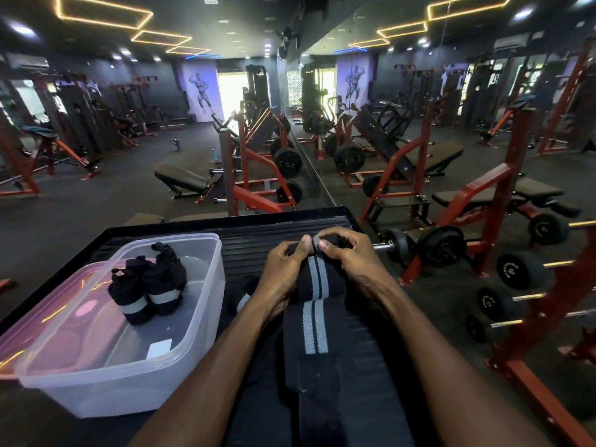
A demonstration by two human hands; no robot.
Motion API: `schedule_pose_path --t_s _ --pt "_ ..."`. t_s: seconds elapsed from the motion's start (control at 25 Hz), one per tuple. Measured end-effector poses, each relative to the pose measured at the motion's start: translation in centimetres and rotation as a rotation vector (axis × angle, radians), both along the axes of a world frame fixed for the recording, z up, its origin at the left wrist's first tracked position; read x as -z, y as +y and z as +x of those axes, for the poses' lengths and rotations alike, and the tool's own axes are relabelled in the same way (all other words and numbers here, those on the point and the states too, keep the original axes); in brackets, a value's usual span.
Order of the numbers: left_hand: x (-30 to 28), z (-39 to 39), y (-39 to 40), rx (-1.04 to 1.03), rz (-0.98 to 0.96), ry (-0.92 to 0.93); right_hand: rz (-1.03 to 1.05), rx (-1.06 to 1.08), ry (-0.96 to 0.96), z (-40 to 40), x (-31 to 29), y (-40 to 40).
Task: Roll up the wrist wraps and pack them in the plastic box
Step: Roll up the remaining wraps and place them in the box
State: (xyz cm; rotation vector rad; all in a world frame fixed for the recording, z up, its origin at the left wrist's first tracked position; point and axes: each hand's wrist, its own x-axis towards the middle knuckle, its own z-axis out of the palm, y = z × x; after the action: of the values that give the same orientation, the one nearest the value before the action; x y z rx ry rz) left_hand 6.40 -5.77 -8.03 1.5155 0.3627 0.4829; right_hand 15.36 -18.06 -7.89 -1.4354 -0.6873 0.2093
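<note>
- Both bare forearms reach forward from the bottom edge and draw together toward the middle.
- The left hand (283, 269) lies palm down, its fingers curled, its thumb stretched forward to meet the other thumb.
- The right hand (346, 253) is arched over from the right, knuckles up, fingers curled under.
- The two thumb tips sit just beside each other, both pinching the far end of the wrist wrap (314, 304).
- Each grip is closed on that rolled end; the wrists are slightly bent.
</note>
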Motion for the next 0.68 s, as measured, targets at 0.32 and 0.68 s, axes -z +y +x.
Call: schedule_pose_path --t_s 0.32,0.68 --pt "-0.2 -0.1 0.3 -0.023 0.07 -0.007 -0.041 -0.025 0.093 -0.2 0.0 0.3" --pt "-0.8 -0.1 0.3 -0.039 0.107 0.041 -0.043 -0.071 0.081 -0.3 -0.1 0.3"
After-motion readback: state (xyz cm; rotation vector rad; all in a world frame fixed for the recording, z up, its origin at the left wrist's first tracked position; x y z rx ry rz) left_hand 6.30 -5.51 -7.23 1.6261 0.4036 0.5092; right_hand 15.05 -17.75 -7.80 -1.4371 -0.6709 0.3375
